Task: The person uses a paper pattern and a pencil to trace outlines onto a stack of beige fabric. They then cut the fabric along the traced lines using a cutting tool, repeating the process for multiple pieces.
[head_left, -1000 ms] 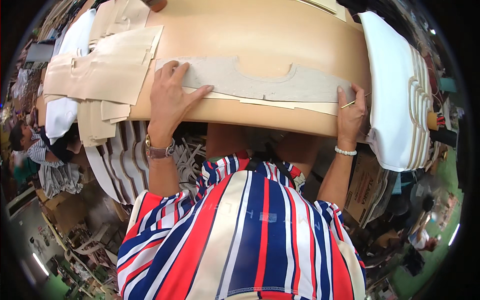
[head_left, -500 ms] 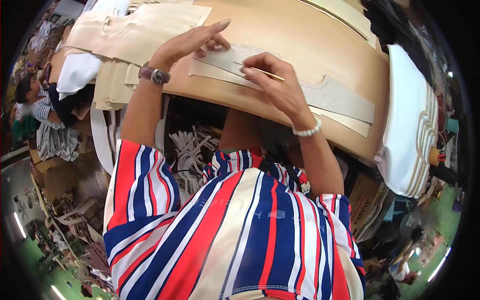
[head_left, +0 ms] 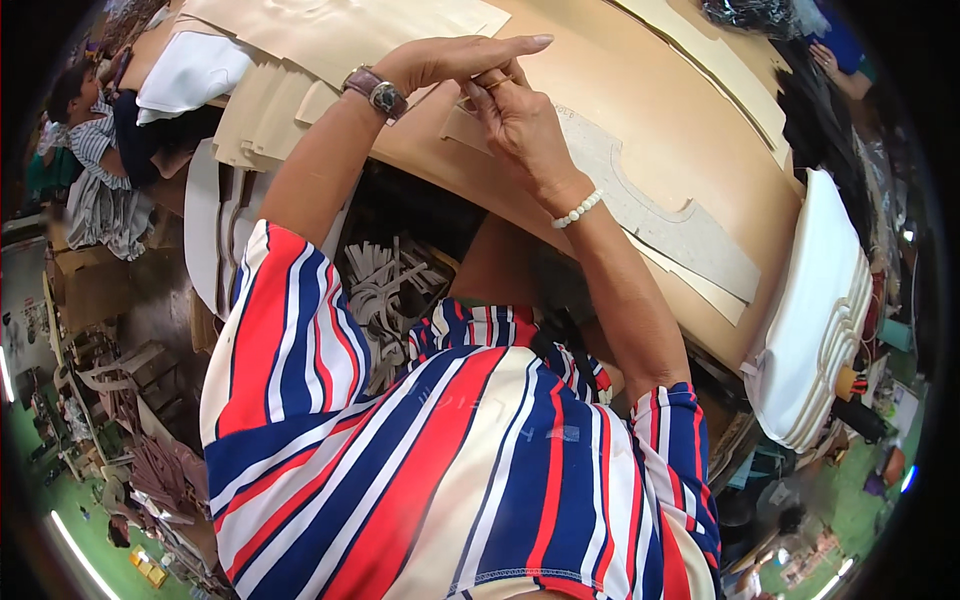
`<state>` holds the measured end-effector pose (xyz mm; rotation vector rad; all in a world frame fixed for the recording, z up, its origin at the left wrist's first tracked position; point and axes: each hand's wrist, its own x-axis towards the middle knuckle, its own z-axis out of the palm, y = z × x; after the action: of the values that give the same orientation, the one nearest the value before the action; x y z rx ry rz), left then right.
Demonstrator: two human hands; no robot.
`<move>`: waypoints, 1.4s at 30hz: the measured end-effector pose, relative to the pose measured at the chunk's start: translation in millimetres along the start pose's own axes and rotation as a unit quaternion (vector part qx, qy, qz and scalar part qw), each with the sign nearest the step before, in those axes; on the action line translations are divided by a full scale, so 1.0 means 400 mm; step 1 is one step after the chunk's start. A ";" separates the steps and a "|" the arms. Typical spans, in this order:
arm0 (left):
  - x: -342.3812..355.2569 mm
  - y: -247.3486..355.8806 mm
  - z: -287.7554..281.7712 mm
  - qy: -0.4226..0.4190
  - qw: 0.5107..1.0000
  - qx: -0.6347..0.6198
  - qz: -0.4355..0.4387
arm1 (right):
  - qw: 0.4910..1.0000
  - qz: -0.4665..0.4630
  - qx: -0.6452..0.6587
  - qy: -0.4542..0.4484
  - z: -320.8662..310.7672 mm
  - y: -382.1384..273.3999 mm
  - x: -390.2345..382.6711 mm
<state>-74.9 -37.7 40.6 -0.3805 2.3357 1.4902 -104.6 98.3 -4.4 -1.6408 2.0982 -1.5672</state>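
Observation:
A grey curved pattern template [head_left: 640,195] lies over a cream sheet piece [head_left: 710,288] near the table's front edge. My left hand [head_left: 440,62] reaches over the template's left end, a finger stretched out to the right and other fingers bent downward; their tips are partly hidden. Close against it, my right hand [head_left: 527,130] is closed, its fingers pinched round a thin yellowish pen-like stick [head_left: 498,82]. The stick's point is hidden behind the fingers.
Stacked cream sheet pieces [head_left: 270,105] overhang the table [head_left: 700,130] at left, near a white padded piece [head_left: 195,70]. White padded pieces [head_left: 815,310] stand at the right edge. Cut strips [head_left: 385,290] lie below the table. Another person [head_left: 95,140] sits far left.
My right hand has moved up and left to meet my left hand, still pinching the stick. My left hand has shifted right. The whole view has also shifted.

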 end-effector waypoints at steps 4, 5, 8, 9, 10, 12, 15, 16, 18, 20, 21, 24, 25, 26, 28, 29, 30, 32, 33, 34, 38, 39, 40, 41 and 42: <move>0.009 -0.007 -0.011 -0.006 1.000 -0.014 0.011 | 0.997 0.018 -0.063 -0.045 0.001 0.002 0.010; 0.010 -0.006 -0.013 -0.006 1.000 -0.007 0.010 | 0.996 0.020 -0.069 -0.047 0.000 0.002 0.011; 0.011 -0.006 -0.019 -0.008 1.000 0.004 0.009 | 0.996 0.008 -0.079 -0.030 0.002 -0.006 0.013; 0.013 -0.010 -0.020 -0.013 1.000 0.001 0.009 | 0.997 -0.007 -0.079 -0.010 0.005 -0.010 0.015; 0.017 -0.012 -0.022 -0.018 1.000 -0.003 0.009 | 0.997 -0.021 -0.080 0.011 0.006 -0.011 0.015; 0.023 -0.016 -0.023 -0.025 1.000 -0.001 0.010 | 0.996 -0.015 -0.087 0.001 0.006 -0.008 0.014; 0.025 -0.019 -0.026 -0.037 0.999 -0.006 0.003 | 0.995 -0.011 -0.099 -0.007 0.006 -0.007 0.013; 0.024 -0.018 -0.026 -0.041 0.999 -0.010 -0.001 | 0.995 -0.012 -0.103 -0.009 0.006 -0.008 0.014; 0.021 -0.016 -0.024 -0.028 1.000 -0.001 0.010 | 0.994 0.005 -0.107 -0.019 0.002 -0.018 0.014; 0.020 -0.012 -0.023 -0.021 1.000 0.006 0.015 | 0.994 0.015 -0.107 -0.027 -0.001 -0.021 0.012; 0.021 -0.010 -0.023 -0.020 1.000 0.008 0.016 | 0.994 0.016 -0.106 -0.030 -0.002 -0.019 0.011; 0.019 -0.002 -0.023 -0.023 0.999 0.019 0.011 | 0.991 0.006 -0.135 -0.021 0.001 -0.016 0.007; 0.013 0.000 -0.022 -0.023 0.999 0.023 0.008 | 0.989 -0.002 -0.150 -0.016 0.003 -0.020 0.006; 0.016 -0.007 -0.019 -0.011 1.000 0.004 0.009 | 0.987 -0.003 -0.159 -0.016 0.002 -0.023 0.005; 0.031 -0.023 -0.010 0.012 0.999 -0.033 0.012 | 0.983 -0.002 -0.181 -0.014 -0.006 -0.024 0.002; 0.037 -0.028 -0.012 0.014 1.000 -0.016 0.019 | 0.983 0.002 -0.185 -0.015 -0.011 -0.024 -0.001; 0.041 -0.033 -0.016 0.016 1.000 0.001 0.026 | 0.982 0.005 -0.188 -0.016 -0.017 -0.026 -0.006; 0.043 -0.040 -0.012 0.023 0.999 0.008 0.036 | 0.981 0.004 -0.192 -0.012 -0.031 -0.023 -0.019; 0.045 -0.044 -0.006 0.028 0.999 -0.001 0.039 | 0.981 -0.001 -0.193 -0.007 -0.038 -0.018 -0.027; 0.039 -0.038 0.000 0.032 0.999 -0.011 0.041 | 0.981 -0.005 -0.193 -0.003 -0.046 -0.014 -0.034; 0.003 -0.014 0.020 0.034 0.997 0.041 0.056 | 0.980 0.028 -0.194 -0.020 -0.105 -0.031 -0.076; 0.000 -0.013 0.026 0.027 0.995 0.066 0.067 | 0.980 0.028 -0.198 -0.021 -0.121 -0.032 -0.090; -0.003 -0.017 0.030 0.023 0.993 0.089 0.076 | 0.979 0.026 -0.200 -0.024 -0.136 -0.035 -0.105; 0.004 -0.036 0.035 0.043 0.978 0.148 0.139 | 0.980 0.027 -0.196 -0.017 -0.150 -0.039 -0.120; 0.002 -0.047 0.046 0.067 0.968 0.180 0.163 | 0.981 0.029 -0.192 -0.010 -0.164 -0.045 -0.135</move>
<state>-65.2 -28.7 17.6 -0.0002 2.8142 1.1542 -106.1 183.3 12.9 -1.6652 2.5356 -1.1749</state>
